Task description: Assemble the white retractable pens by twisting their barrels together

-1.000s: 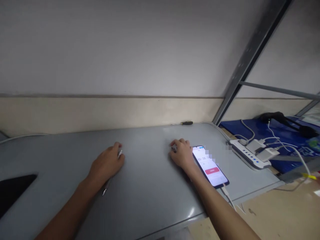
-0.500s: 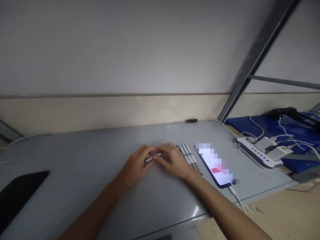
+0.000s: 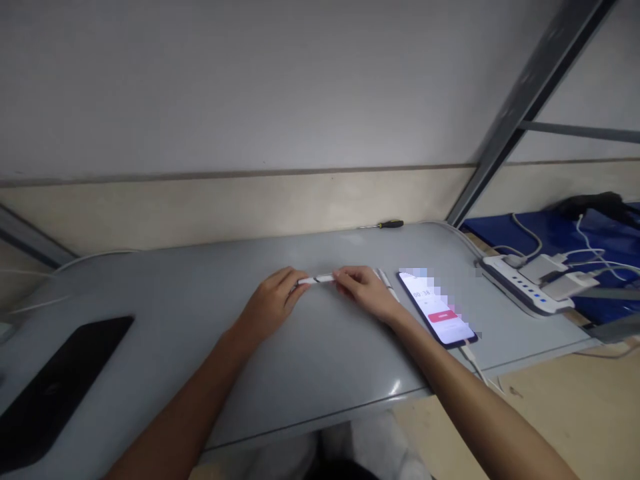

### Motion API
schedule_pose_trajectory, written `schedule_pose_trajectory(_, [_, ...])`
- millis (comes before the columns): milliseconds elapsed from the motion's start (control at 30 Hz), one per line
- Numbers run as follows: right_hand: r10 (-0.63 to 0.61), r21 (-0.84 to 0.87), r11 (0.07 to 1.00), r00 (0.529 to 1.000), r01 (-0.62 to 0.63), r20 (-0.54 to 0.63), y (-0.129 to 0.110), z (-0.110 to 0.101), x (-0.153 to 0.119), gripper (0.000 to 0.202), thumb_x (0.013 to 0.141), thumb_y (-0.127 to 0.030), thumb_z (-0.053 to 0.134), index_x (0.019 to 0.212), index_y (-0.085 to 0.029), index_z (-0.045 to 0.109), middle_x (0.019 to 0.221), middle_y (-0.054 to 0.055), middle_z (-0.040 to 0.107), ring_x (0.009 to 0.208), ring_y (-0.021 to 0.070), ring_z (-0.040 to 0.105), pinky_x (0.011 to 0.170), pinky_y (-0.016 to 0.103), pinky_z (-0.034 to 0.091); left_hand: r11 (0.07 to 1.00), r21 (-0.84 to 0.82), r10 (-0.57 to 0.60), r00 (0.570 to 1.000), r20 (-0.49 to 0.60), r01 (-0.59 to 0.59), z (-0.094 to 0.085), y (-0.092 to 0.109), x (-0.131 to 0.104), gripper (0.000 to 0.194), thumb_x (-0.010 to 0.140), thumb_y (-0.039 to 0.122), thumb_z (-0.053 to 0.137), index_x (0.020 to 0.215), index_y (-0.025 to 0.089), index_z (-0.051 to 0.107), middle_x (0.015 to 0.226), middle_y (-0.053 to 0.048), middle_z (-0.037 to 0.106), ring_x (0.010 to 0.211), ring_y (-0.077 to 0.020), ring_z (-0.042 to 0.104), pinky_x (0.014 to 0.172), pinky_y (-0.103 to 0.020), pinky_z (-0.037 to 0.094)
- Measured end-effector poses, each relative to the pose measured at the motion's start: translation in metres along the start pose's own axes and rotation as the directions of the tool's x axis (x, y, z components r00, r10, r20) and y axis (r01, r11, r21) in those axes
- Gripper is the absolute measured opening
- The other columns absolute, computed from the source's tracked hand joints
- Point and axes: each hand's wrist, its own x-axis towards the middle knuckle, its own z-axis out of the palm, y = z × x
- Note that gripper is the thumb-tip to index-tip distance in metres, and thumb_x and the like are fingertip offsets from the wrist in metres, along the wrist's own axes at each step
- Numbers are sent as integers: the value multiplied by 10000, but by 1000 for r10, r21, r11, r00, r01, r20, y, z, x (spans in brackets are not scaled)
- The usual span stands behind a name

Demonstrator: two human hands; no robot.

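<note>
My left hand (image 3: 270, 299) pinches the left end of a white pen (image 3: 319, 279) with a dark band near its middle. At the pen's other end, the fingertips of my right hand (image 3: 369, 293) are closed on it. The pen lies roughly level between the two hands, just over the grey table (image 3: 300, 380). Behind my right hand, more white pens (image 3: 386, 279) lie on the table, mostly hidden by the hand and wrist.
A lit phone (image 3: 443, 320) with a charging cable lies right of my right hand. A screwdriver (image 3: 391, 225) rests by the wall. Further right stands a power strip (image 3: 523, 287) with plugged-in chargers. A flat black object (image 3: 65, 387) lies at the left.
My hands have moved apart, and more of the pen shows between them. The view has shifted, so more of the black object at the left is visible.
</note>
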Motion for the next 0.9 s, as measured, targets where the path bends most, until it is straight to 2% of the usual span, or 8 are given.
schedule_pose_trajectory(100, [1, 7, 1000, 999, -1, 42, 2, 1, 0, 460, 901, -558, 485, 653, -182, 574, 573, -31, 431, 546, 116, 357, 541, 267, 245, 1000, 16, 11, 1000, -1, -10, 0, 1, 0, 287, 1001, 353, 387, 1046, 180, 611, 933, -53, 643, 855, -169, 608, 831, -321, 486])
schedule_pose_trajectory(200, [14, 6, 1000, 1000, -14, 19, 5, 1, 1, 462, 896, -564, 494, 656, -181, 592, 564, -29, 429, 545, 119, 368, 540, 267, 250, 999, 28, 44, 999, 1, -44, 1, -2, 1, 276, 1004, 345, 388, 1055, 184, 607, 946, -58, 640, 894, -181, 595, 854, -339, 477])
schedule_pose_trajectory(367, [143, 118, 983, 989, -139, -27, 7, -1, 4, 458, 880, -543, 523, 615, -179, 608, 547, -18, 460, 512, 116, 379, 525, 274, 259, 989, 119, 88, 996, 14, -89, 2, -5, 2, 313, 1013, 323, 346, 1033, 150, 606, 926, -79, 632, 897, -208, 561, 866, -369, 461])
schedule_pose_trajectory(567, [218, 318, 918, 971, -237, 96, 7, -1, 4, 421, 858, -523, 559, 617, -179, 582, 551, -27, 447, 473, 97, 346, 492, 263, 220, 944, 323, 62, 998, 23, -66, 2, -4, 3, 374, 1009, 265, 275, 817, 178, 584, 782, -73, 613, 785, -217, 503, 758, -359, 409])
schedule_pose_trajectory(633, [147, 250, 954, 985, -165, 90, 6, -2, 3, 405, 861, -505, 562, 615, -183, 566, 543, -37, 422, 489, 100, 337, 506, 263, 229, 941, 334, 52, 999, 7, -52, 3, -4, 2, 375, 996, 235, 272, 754, 188, 555, 740, -71, 600, 753, -216, 494, 748, -360, 403])
schedule_pose_trajectory(767, [-130, -57, 990, 991, 129, -14, 6, -3, 3, 312, 889, -425, 553, 714, -182, 641, 614, -26, 500, 597, 123, 430, 585, 256, 305, 965, 261, -8, 1000, -19, 12, 5, -7, 2, 336, 981, 232, 282, 751, 200, 524, 732, -57, 571, 735, -203, 503, 734, -335, 422])
schedule_pose_trajectory(833, [-191, -93, 979, 979, 184, -74, 8, -3, 4, 235, 884, -391, 571, 886, -190, 693, 731, -8, 593, 665, 133, 496, 633, 251, 360, 974, 224, -34, 999, -25, 39, 6, -9, 3, 316, 983, 253, 285, 790, 195, 529, 757, -58, 566, 741, -200, 512, 725, -328, 429])
schedule_pose_trajectory(900, [-188, -94, 980, 976, 178, -111, 11, -2, 5, 277, 845, -382, 639, 1041, -193, 689, 829, 8, 641, 708, 138, 535, 665, 249, 397, 977, 211, -29, 999, -13, 31, 7, -11, 4, 310, 984, 273, 285, 823, 189, 536, 774, -59, 572, 746, -202, 516, 728, -335, 430])
